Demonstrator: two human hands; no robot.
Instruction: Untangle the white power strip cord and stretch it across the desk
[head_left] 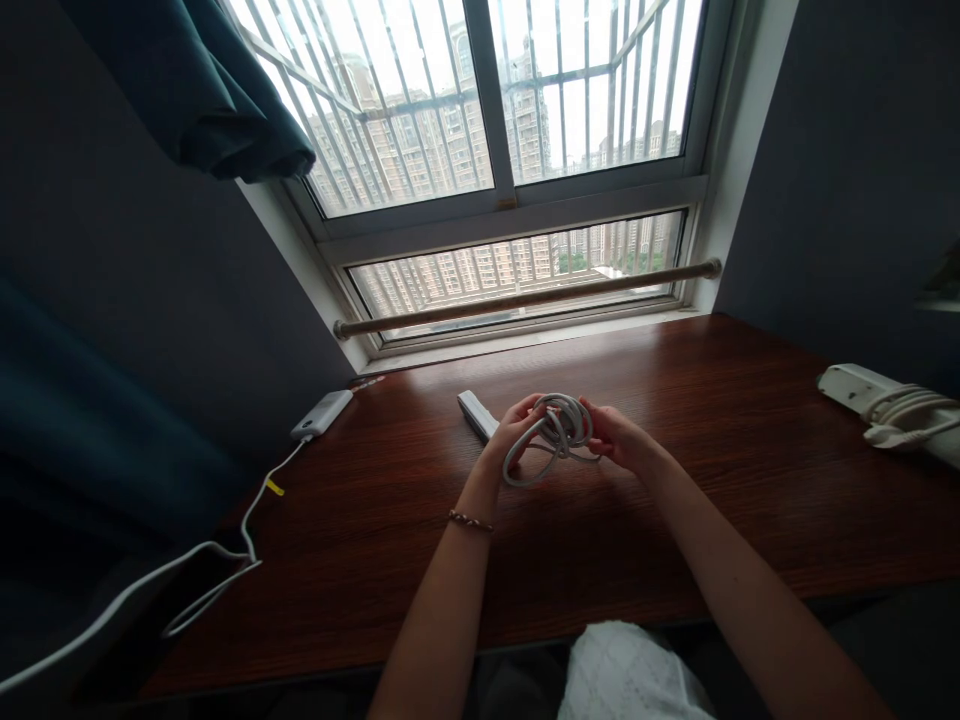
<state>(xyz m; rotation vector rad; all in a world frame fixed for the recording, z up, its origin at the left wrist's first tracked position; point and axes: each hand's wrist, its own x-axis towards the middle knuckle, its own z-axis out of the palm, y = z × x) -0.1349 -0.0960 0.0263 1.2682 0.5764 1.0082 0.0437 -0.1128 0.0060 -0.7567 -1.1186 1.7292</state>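
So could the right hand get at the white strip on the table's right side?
Probably, perhaps with a lean: bare tabletop lies between the right hand and the white strip, though that hand is holding the coiled cable.

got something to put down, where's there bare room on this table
Bare table shows right of the right hand, up to the white block, and left of the white bar, towards the white box. The middle is crowded: left hand, right hand, coiled cable and bar.

Home-like room: curtain (217,110), barred window (499,180)
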